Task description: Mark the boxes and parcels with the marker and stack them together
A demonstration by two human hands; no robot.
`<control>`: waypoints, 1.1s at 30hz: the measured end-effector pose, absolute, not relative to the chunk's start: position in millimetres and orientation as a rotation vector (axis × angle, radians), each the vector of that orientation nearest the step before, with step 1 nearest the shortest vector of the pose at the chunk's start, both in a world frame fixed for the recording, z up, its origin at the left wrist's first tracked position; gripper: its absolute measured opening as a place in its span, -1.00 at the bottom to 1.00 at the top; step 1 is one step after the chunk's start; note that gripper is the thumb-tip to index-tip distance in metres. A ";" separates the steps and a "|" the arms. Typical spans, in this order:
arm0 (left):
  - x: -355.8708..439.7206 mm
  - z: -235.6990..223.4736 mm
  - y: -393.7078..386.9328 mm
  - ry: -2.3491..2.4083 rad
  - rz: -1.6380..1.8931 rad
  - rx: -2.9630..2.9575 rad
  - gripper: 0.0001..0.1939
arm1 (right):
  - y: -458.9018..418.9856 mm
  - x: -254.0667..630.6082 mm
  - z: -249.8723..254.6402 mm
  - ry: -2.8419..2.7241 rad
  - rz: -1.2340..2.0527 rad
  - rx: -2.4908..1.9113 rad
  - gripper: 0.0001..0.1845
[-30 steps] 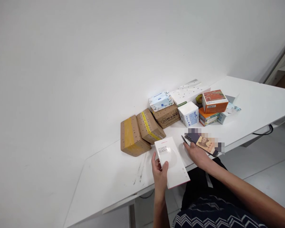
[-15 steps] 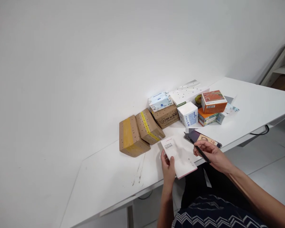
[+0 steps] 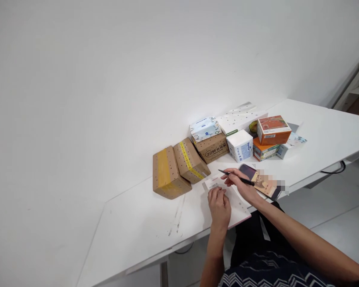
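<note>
A thin white box printed POWER BANK, with a pink lower edge, lies at the table's front edge. My left hand rests on its upper left part, fingers slightly bent and apart, covering some of the lettering. Over the box's upper right my right hand grips a black pen, its tip pointing left and a little above the box. Just right of that hand is what looks like a phone with a picture on its face, partly blurred out.
Two brown cartons with yellow tape stand left of centre. Behind, a blue-white tissue pack sits on another carton. A white cube-shaped pack, stacked orange boxes and an avocado are farther right, near the wall.
My left hand has gone from holding the white box's left edge to lying on top of it. My right hand has moved left with the pen, over the box.
</note>
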State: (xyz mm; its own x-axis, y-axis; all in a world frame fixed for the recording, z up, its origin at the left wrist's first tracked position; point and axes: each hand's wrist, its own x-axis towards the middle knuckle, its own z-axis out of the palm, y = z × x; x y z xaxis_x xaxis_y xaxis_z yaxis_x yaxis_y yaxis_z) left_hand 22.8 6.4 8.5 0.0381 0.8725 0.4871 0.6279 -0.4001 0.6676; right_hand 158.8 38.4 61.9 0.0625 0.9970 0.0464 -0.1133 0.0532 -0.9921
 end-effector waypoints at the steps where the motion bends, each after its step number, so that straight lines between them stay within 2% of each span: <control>1: 24.3 5.6 8.5 1.577 1.267 2.102 -0.66 | 42.3 153.6 55.2 -1.141 1.166 -1.140 -0.74; 6: 25.6 -4.1 9.9 1.731 1.099 2.324 -0.63 | 52.6 138.9 23.5 -1.232 0.981 -1.241 -0.86; 33: 25.8 -6.7 9.5 1.732 1.103 2.324 -0.63 | 58.2 136.0 7.5 -1.472 0.771 -1.341 -0.80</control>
